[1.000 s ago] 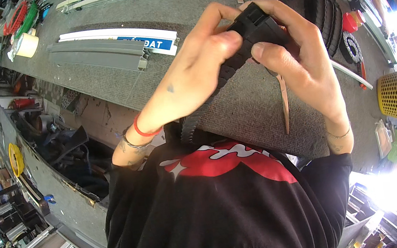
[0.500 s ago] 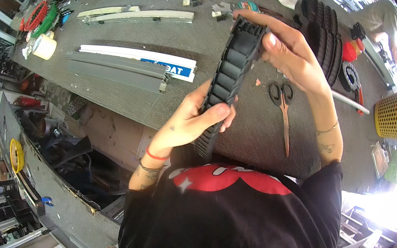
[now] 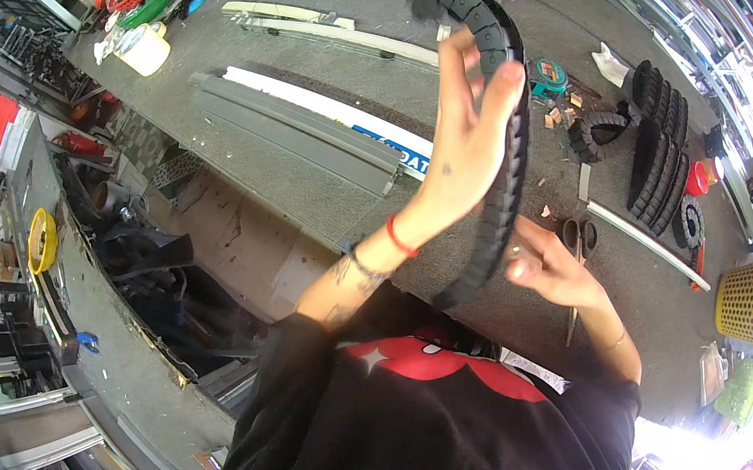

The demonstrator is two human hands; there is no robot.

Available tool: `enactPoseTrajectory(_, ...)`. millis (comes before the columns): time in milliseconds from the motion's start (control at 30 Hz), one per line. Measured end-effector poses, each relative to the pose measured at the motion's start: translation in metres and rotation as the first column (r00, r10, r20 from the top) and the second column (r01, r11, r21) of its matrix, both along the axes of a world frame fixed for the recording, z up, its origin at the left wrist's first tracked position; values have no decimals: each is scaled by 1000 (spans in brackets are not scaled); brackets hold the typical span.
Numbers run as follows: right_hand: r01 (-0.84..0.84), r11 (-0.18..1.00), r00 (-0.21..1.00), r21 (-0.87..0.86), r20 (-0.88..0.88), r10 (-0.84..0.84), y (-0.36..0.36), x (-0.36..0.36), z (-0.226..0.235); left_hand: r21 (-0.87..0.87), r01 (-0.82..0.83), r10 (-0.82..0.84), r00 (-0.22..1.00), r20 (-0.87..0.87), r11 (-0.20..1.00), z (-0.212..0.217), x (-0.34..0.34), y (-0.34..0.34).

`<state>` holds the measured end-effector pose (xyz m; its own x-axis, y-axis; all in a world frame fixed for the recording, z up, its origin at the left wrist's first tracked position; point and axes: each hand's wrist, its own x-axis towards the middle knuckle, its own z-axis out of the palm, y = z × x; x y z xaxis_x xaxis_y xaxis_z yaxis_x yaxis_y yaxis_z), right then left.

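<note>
Against chain (image 3: 499, 217), outstretched left hand (image 3: 474, 132).

Grey bench (image 3: 192, 60) is loaded. Left: pale roll (image 3: 143, 52), grey profiles (image 3: 297, 136) and white strip (image 3: 312, 106) laid side by side. Right: tape measure (image 3: 548, 77), black tracks (image 3: 662, 164), white rod (image 3: 649, 242). Scissors (image 3: 571, 327) placed near front edge, partly hidden.

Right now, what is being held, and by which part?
The left hand holds the black ribbed strip above its middle, thumb against it. The right hand is by the lower stretch; whether it touches cannot be told.
</note>
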<state>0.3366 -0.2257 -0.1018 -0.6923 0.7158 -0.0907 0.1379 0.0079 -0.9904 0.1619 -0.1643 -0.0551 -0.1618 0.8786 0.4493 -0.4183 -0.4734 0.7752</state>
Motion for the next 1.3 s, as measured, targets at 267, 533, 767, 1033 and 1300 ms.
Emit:
enactPoseTrajectory(267, 370, 928, 928, -33, -23, -371, -1, 10, 25, -284, 156, -213, 960, -184, 946, -39, -73, 81)
enactPoseTrajectory(533, 716, 689, 657, 110, 227, -719, -51, -1, 6, -442, 545, -568, 76, -820, 712, -63, -122, 111)
enactPoseTrajectory(767, 930, 261, 330, -260, 273, -904, -92, -32, 5, 6, 648, -43, 61, -997, 762, -66, -183, 69)
enactPoseTrajectory(1033, 964, -197, -262, -180, -487, -833, -115, -70, 67, 174, 695, 241, 1, -970, 697, -83, -199, 58)
enactPoseTrajectory(1300, 925, -152, 16, 349, -434, -901, -86, -91, 82, 337, 699, 409, 70, -910, 630, -76, -197, 59)
